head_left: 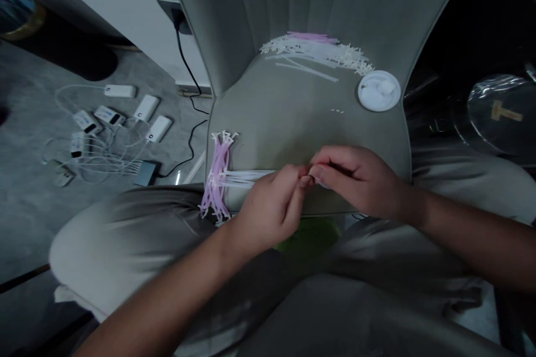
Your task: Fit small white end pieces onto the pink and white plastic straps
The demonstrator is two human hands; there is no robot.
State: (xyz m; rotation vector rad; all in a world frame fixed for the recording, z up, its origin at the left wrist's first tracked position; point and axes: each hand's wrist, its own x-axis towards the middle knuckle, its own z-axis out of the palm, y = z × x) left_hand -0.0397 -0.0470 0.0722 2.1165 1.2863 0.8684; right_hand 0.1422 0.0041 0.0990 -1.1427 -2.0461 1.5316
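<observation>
Both hands work close together over the front of a grey-green channel-tufted chair seat (301, 117). The left hand (268, 206) and the right hand (355, 181) come in from either side, curled rather than spread, their fingertips (305, 181) pressed together in a tight pinch. Whatever they pinch is hidden between them, so I cannot tell whether it is one white plastic strip or some smaller piece. A bundle of white plastic strips (247, 178) lies flat on the seat, running up to the left hand, and its far end meets a bunch of pink plastic strips (216, 178) with white forked tips at the seat's left edge. Further back lie a heap of white pronged pieces (314, 50), a round white lid (379, 90) and a few small white bits (337, 111). White power banks (146, 107) sit wired together on the grey floor (33, 122) to the left. The step in hand looks like fine fingertip work on one small piece, and the next move would seem to call for a steady, exact hold
</observation>
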